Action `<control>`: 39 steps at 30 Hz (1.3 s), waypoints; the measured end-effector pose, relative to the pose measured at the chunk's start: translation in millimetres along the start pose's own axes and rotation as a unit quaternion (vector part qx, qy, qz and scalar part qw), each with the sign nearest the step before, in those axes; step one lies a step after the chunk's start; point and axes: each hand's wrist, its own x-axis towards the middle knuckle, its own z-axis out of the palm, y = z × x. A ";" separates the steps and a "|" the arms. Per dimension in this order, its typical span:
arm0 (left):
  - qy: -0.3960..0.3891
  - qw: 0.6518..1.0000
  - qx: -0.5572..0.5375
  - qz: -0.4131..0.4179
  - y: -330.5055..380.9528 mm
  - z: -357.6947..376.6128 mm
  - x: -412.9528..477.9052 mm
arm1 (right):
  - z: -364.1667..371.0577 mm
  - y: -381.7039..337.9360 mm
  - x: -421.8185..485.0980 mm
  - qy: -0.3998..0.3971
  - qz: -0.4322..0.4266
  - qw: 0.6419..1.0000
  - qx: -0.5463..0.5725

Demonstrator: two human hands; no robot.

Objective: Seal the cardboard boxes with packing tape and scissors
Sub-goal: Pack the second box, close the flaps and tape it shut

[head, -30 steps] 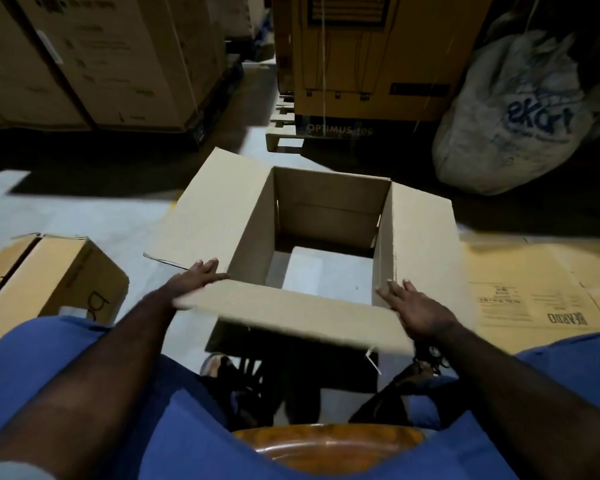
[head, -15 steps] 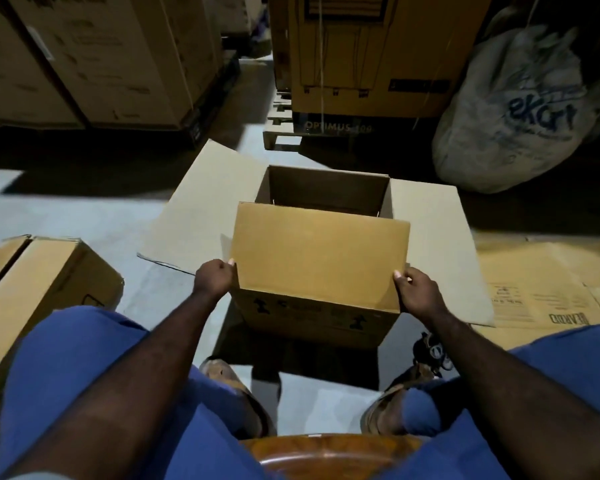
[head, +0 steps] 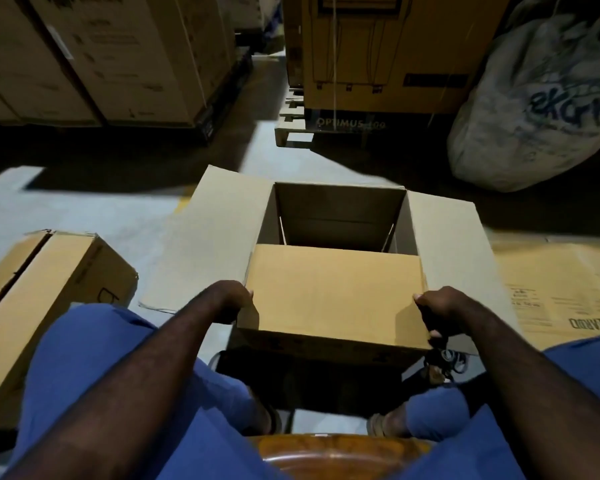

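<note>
An open brown cardboard box stands on the floor in front of my knees. Its near flap is folded inward over the opening, and the two side flaps lie spread out left and right. My left hand grips the left edge of the near flap with curled fingers. At the flap's right edge my right hand grips in the same way. A pair of scissors lies on the floor under my right wrist, partly hidden. I see no tape.
A closed cardboard box lies at my left. Flattened printed cardboard covers the floor at right. Large stacked cartons, a yellow crate on a pallet and a white sack stand behind. A wooden stool edge shows below.
The near flap was hanging outward toward me a second ago; both hands swung it up and folded it inward over the opening, then moved to grip its side edges.
</note>
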 end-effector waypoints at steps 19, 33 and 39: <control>0.232 0.945 0.062 0.222 139.4 -122.8 136.1 | -32.5 -184.3 104.6 0.152 -0.330 0.931 -0.029; 0.075 0.958 -0.274 0.023 220.2 -161.3 279.8 | -51.1 -265.6 267.0 0.101 -0.155 0.982 0.021; 0.116 0.796 -0.582 0.121 205.5 -166.6 292.2 | -61.6 -258.3 255.4 0.056 -0.130 0.931 0.336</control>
